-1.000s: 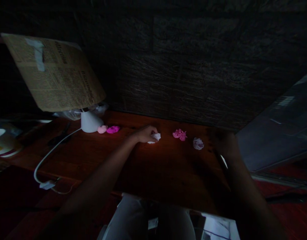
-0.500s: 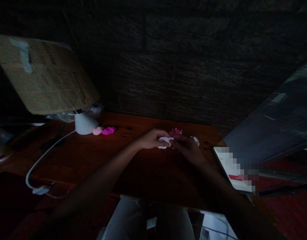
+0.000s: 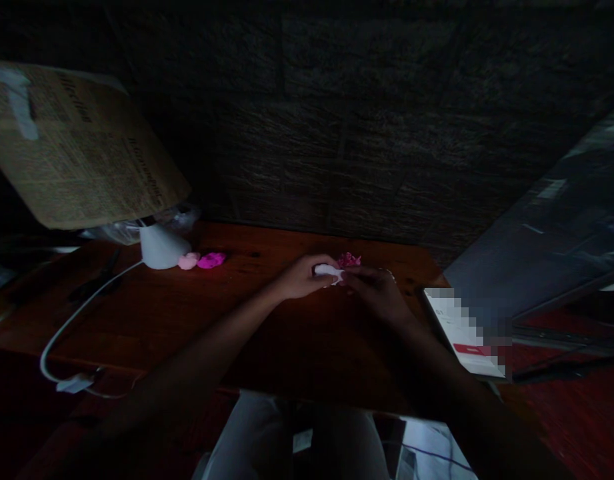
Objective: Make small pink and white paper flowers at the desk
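Above the brown wooden table (image 3: 187, 320), both hands meet at a small white piece (image 3: 327, 270), soft-looking and crumpled at its edge. My left hand (image 3: 305, 277) curls its fingers and thumb around the piece's left side. The fingertips of my right hand (image 3: 379, 293) pinch its right end. Just behind the hands lies a crinkled dark-pink piece (image 3: 349, 259). Another pale piece (image 3: 388, 273) shows only its edge past my right hand. Dim light hides what these pieces are made of.
At the left stands a lamp with a white base (image 3: 159, 248) and a print-covered shade (image 3: 97, 147). Beside it sit a light-pink lump (image 3: 189, 261) and a magenta lump (image 3: 212, 260). A white cable (image 3: 61, 333) crosses the table edge. A calendar-like pad (image 3: 451, 323) stands right; a dark wall (image 3: 307, 120) rises behind.
The white piece, spread flat with a ragged edge earlier, now looks narrower and folded or rolled between my hands. The view has shifted slightly, moving the lamp leftward.
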`<state>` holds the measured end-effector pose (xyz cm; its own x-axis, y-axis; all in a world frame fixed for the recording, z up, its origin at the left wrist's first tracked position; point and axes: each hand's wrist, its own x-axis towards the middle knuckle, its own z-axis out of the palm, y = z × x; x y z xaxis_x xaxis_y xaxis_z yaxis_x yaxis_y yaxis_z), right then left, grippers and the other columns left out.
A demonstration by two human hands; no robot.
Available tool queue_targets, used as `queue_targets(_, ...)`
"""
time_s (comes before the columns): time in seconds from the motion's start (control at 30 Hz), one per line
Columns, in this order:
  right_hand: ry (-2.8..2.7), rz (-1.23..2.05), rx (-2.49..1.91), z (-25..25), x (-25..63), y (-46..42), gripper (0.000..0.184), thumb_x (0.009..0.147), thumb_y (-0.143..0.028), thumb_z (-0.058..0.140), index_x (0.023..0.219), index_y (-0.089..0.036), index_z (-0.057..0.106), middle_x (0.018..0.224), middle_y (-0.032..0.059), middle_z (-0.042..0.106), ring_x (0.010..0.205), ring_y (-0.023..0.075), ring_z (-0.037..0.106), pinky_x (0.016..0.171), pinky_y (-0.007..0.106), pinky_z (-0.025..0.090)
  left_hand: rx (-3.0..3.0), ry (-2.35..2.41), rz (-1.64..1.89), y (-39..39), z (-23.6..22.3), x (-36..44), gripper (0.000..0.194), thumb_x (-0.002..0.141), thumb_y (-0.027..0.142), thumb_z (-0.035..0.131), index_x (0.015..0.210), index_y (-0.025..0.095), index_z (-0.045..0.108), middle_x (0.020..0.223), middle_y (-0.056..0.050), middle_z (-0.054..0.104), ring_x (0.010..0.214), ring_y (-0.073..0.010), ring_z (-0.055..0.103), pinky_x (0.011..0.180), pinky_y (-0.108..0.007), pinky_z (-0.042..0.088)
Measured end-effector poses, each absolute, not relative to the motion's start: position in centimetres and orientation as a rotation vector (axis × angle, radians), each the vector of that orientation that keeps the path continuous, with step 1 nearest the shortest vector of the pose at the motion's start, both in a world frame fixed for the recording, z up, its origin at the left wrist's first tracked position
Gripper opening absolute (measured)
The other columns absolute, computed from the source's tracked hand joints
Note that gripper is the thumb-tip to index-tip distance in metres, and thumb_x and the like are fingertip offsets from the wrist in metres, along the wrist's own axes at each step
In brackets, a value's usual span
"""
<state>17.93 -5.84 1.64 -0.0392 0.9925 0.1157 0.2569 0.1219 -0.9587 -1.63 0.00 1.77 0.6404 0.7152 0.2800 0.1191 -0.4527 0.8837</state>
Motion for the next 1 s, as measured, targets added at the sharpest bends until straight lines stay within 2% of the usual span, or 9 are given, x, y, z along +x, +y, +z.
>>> queue_targets(0.23, -1.682, 0.784, -1.287, 1.6, 18.2, -5.8, 0.021, 0.076, -0.038, 0.068, 0.086, -0.023, 0.078, 0.088, 0.0047, 0.079, 0.082, 0.0241, 0.072, 0.080, 0.037, 0.054, 2.008, 0.664, 0.756, -0.2, 1.8, -1.7, 0.020, 0.080, 0.030, 0.071, 0.093, 0.014, 0.069, 0.083, -0.002, 0.069, 0.075, -0.0130, 0.060, 0.069, -0.024, 0.044)
queue_targets(0.4, -1.733, 0.736, -1.313, 1.6, 18.1, -5.9, 0.018, 0.075, -0.035, 0.067, 0.082, -0.022, 0.077, 0.086, 0.0050, 0.079, 0.078, 0.0232, 0.071, 0.079, 0.037, 0.052, 2.121, 0.660, 0.732, -0.2, 1.8, -1.8, 0.016, 0.081, 0.025, 0.069, 0.093, 0.015, 0.069, 0.090, -0.004, 0.072, 0.083, -0.0148, 0.064, 0.074, -0.025, 0.046)
queue_targets(0.6, -1.410, 1.039, -1.276, 1.9, 18.1, -5.6, 0.023, 0.070, -0.043, 0.070, 0.076, -0.022, 0.074, 0.071, 0.0026, 0.073, 0.067, 0.0181, 0.064, 0.065, 0.031, 0.048, 1.992, 0.622, 0.866, -0.3, 1.9, -1.5, 0.019, 0.084, 0.031, 0.068, 0.096, 0.016, 0.070, 0.094, -0.005, 0.073, 0.083, -0.0140, 0.064, 0.075, -0.025, 0.047)
queue_targets(0.73, -1.184, 1.197, -1.168, 2.0, 17.8, -5.6, 0.026, 0.063, -0.044, 0.075, 0.078, -0.023, 0.074, 0.073, 0.0036, 0.072, 0.070, 0.0180, 0.065, 0.063, 0.029, 0.047, 1.790, 0.620, 0.985, -0.3, 1.8, -1.0, 0.026, 0.079, 0.035, 0.073, 0.095, 0.015, 0.069, 0.093, -0.005, 0.072, 0.080, -0.0129, 0.062, 0.073, -0.025, 0.046)
queue_targets(1.0, -1.073, 1.298, -1.073, 2.7, 17.4, -5.8, 0.023, 0.061, -0.039, 0.080, 0.076, -0.023, 0.073, 0.080, 0.0037, 0.073, 0.075, 0.0165, 0.066, 0.063, 0.026, 0.047, 1.425, 0.567, 0.946, 0.4, 1.8, -0.6, 0.039, 0.067, 0.041, 0.083, 0.090, 0.013, 0.067, 0.079, -0.001, 0.067, 0.067, -0.0081, 0.058, 0.066, -0.022, 0.044)
